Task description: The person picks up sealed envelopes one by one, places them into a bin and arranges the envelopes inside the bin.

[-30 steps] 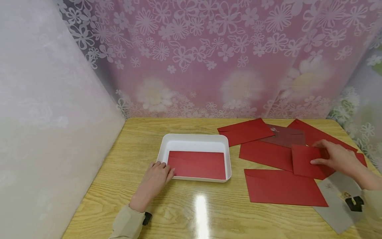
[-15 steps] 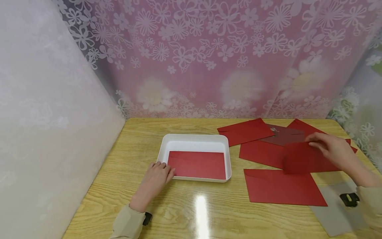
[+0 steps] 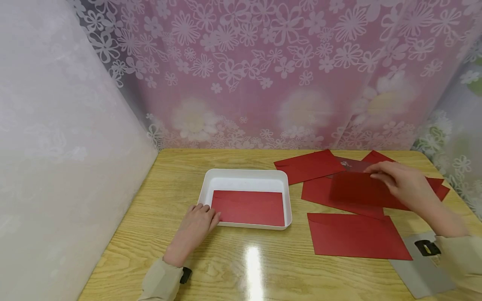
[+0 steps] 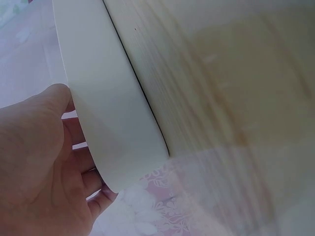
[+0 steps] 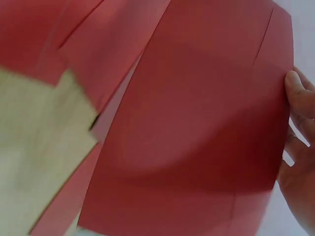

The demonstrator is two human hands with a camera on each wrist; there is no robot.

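Observation:
A white rectangular tray (image 3: 244,171) stands on the wooden table, with one red envelope (image 3: 249,208) lying flat inside. My left hand (image 3: 197,229) grips its near left corner; in the left wrist view the thumb and fingers are around the edge of the white wall (image 4: 101,93). Over the pile at right, my right hand (image 3: 412,190) pinches a red envelope (image 3: 355,190) by its upper edge, lifted and tilted. The right wrist view shows this envelope (image 5: 197,118) large, the thumb on its face and the other fingers behind.
Several envelopes spread over the table's right side: red ones (image 3: 308,166) at the back, a darker maroon one (image 3: 352,164) partly covered, a red one (image 3: 359,236) in front, and a grey one (image 3: 418,271) near the right sleeve. A flowered curtain (image 3: 241,75) hangs behind the table.
My right hand has lifted a red envelope from the pile and moved left with it. The grey envelope has shifted slightly left. My left hand and the tray have stayed in place.

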